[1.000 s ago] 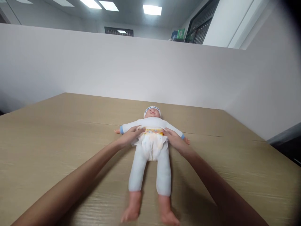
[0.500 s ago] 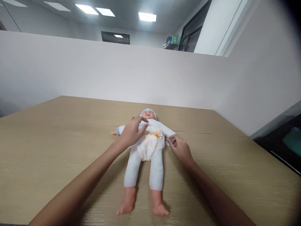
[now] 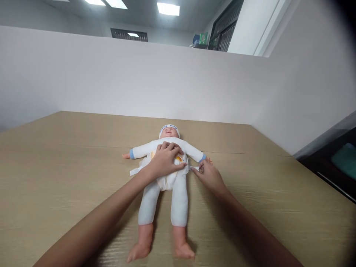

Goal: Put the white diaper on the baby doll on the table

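A baby doll (image 3: 179, 204) in white clothing lies on its back, its feet toward me and its arms spread. Around its hips is a white diaper (image 3: 167, 183) with an orange print on the front. My left hand (image 3: 167, 160) lies over the diaper's front and the belly, fingers apart, hiding part of the print. My right hand (image 3: 211, 177) pinches the diaper's tab, a white strip (image 3: 194, 168) pulled out at the right hip beside the doll's hand. Another tab (image 3: 135, 171) sticks out on the left, loose on the table.
The doll rests on a wide wood-coloured table (image 3: 69, 193). A pale partition wall (image 3: 125, 78) rises behind its far edge. A dark object with something green in it (image 3: 328, 167) stands at the right, beyond the table's edge.
My left hand has come down from above the chest onto the diaper's front. My right hand has drawn the tab outward, so more of it shows. The camera view has shifted slightly.
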Demonstrator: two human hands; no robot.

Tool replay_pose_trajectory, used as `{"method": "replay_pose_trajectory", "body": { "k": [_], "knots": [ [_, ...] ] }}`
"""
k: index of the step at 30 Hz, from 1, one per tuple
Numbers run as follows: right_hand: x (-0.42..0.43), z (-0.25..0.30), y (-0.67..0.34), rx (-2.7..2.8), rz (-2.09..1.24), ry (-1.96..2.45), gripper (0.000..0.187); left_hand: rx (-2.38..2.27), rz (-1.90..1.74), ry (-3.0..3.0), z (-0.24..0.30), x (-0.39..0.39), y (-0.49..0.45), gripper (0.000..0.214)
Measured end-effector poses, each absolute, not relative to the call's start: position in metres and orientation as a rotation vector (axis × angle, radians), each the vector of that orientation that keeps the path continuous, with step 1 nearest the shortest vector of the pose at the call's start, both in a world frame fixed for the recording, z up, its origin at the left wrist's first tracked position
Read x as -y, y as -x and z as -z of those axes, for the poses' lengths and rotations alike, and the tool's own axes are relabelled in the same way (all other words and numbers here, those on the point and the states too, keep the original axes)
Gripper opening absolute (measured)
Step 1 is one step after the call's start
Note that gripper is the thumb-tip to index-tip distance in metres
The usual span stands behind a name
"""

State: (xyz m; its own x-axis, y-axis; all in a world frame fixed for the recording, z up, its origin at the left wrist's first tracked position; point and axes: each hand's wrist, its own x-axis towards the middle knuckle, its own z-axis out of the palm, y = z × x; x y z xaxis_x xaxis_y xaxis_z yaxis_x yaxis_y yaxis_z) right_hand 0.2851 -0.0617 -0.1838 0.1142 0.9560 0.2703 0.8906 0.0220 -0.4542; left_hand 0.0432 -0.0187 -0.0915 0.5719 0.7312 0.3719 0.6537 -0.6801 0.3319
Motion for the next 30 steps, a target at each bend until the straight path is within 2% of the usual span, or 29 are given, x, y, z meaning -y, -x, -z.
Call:
{"method": "replay_pose_trajectory", "body": {
  "k": [8,13,18,21,25,27,30],
  "knots": [
    [0.060,0.164,-0.293,1.704,-0.728,1.511,0.042,-1.174,-0.756,-2.599,0.093,0.018,-0.044,0.037],
    [0.048,0.132,-0.270,1.699,-0.792,1.392,0.039,-1.175,-0.749,-2.603,0.093,0.020,-0.044,0.038],
    [0.024,0.124,-0.226,1.743,-0.832,1.352,0.033,-1.186,-0.802,-2.601,0.098,0.019,-0.045,0.036],
    [0.028,0.128,-0.214,1.701,-0.739,1.321,0.030,-1.139,-0.802,-2.513,0.096,0.018,-0.041,0.047],
    [0.058,0.134,-0.217,1.771,-0.360,1.122,0.021,-0.947,-0.775,-2.307,0.086,0.015,-0.023,0.074],
    [0.072,0.137,-0.222,1.892,-0.245,1.025,0.027,-0.805,-0.799,-2.181,0.085,0.014,-0.011,0.072],
    [0.080,0.141,-0.229,2.051,-0.188,0.951,0.043,-0.781,-0.948,-2.034,0.095,0.015,0.012,0.049]
  ]
}}
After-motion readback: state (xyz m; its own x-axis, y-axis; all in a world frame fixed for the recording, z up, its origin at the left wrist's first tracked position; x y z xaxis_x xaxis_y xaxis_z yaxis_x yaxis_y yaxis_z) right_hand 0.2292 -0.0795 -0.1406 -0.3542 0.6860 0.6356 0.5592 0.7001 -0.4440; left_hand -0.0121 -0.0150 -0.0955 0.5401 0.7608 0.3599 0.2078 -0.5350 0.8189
